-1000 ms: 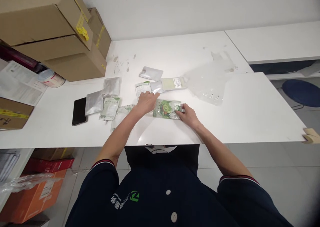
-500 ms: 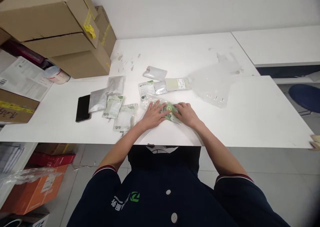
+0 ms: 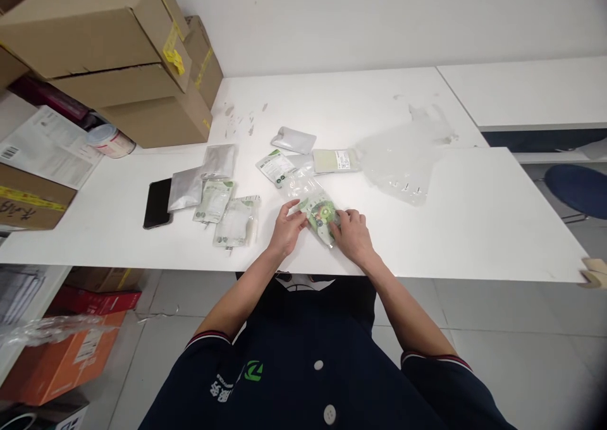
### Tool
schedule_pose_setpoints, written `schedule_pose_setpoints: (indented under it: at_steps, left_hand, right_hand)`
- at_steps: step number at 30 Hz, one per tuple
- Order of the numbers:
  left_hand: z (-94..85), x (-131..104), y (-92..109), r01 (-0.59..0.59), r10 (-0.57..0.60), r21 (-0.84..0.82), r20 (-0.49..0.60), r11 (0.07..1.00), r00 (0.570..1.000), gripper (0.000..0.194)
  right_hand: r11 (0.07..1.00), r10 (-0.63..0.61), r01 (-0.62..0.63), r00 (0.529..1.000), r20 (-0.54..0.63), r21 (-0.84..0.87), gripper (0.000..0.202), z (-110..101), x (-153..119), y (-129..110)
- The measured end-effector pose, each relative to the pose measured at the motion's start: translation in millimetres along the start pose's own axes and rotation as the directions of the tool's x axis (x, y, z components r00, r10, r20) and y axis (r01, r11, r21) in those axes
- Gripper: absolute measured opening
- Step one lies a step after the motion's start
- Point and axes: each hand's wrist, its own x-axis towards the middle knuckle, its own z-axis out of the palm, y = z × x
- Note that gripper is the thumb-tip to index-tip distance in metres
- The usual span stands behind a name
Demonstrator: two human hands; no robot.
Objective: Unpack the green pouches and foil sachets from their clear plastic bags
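A green printed plastic pouch (image 3: 321, 216) with a kiwi-like picture lies slantwise on the white table (image 3: 455, 227), its clear upper end crinkled. My left hand (image 3: 288, 227) pinches its left edge between thumb and fingers. On the other side, my right hand (image 3: 353, 234) grips the right edge with curled fingers. Just beyond the pouch are a white-and-green packet (image 3: 274, 167), a silver sachet (image 3: 294, 140) and a pale green packet with a white label (image 3: 336, 160).
Silver packets (image 3: 186, 188) and green-white packets (image 3: 236, 222) lie left, beside a black phone (image 3: 157, 203). A clear plastic bag (image 3: 398, 158) spreads at right. Cardboard boxes (image 3: 109, 31) and a can (image 3: 110, 141) stand at far left. A blue stool (image 3: 576, 188) is beyond the table's right side.
My hands have gone from pressing flat on the pouch to holding its two sides. The pouch has turned more upright, and the white-and-green packet behind it has rotated.
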Motion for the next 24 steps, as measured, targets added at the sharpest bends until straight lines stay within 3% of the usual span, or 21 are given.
schedule_pose_setpoints:
  at_steps: [5, 8, 10, 12, 14, 16, 19, 22, 24]
  left_hand:
    - [16.7, 25.8, -4.4, -0.17, 0.211, 0.327, -0.094, 0.93, 0.973, 0.034]
    - [22.1, 32.8, -4.8, -0.182, 0.23, 0.239, -0.192, 0.954, 0.954, 0.025]
    - [23.7, 30.5, -2.5, -0.178, 0.193, 0.104, -0.159, 0.979, 0.968, 0.025]
    - [23.6, 23.9, 1.9, -0.184, 0.186, 0.043, -0.064, 0.982, 0.98, 0.031]
    - [21.9, 16.2, 7.0, -0.198, 0.197, 0.036, 0.015, 0.98, 0.98, 0.037]
    - [18.3, 10.4, 11.5, -0.216, 0.214, 0.031, 0.054, 0.976, 0.975, 0.041]
    - [8.8, 8.2, 15.6, -0.27, 0.267, 0.058, 0.054, 0.961, 0.962, 0.045]
    - [-2.2, 9.6, 18.7, -0.322, 0.32, 0.133, 0.039, 0.937, 0.947, 0.052]
    - [-7.1, 8.9, 21.7, -0.346, 0.346, 0.168, 0.034, 0.923, 0.938, 0.057]
  right_hand:
    - [0.997, -0.047, 0.049, 0.998, -0.04, 0.058, 0.048, 3.5, -7.2, 3.1]
    - [0.977, -0.071, 0.077, 0.997, -0.038, 0.199, 0.049, -6.3, -2.5, 10.3]
    - [0.924, -0.042, 0.059, 0.998, -0.055, 0.378, 0.049, -19.2, 7.8, 14.9]
    - [0.789, -0.041, 0.042, 0.999, -0.017, 0.613, 0.05, -32.6, 22.3, 16.6]
    - [0.588, -0.117, 0.0, 0.989, 0.085, 0.809, 0.05, -41.4, 38.0, 14.3]
    - [0.426, -0.176, -0.073, 0.971, 0.162, 0.902, 0.048, -43.3, 51.9, 8.4]
    - [0.306, -0.111, -0.144, 0.976, 0.186, 0.941, 0.042, -38.9, 64.8, -3.3]
    - [0.296, -0.045, -0.14, 0.986, 0.16, 0.945, 0.043, -38.6, 68.5, -12.6]
    - [0.393, -0.075, -0.13, 0.982, 0.172, 0.911, 0.052, -43.9, 68.3, -16.1]
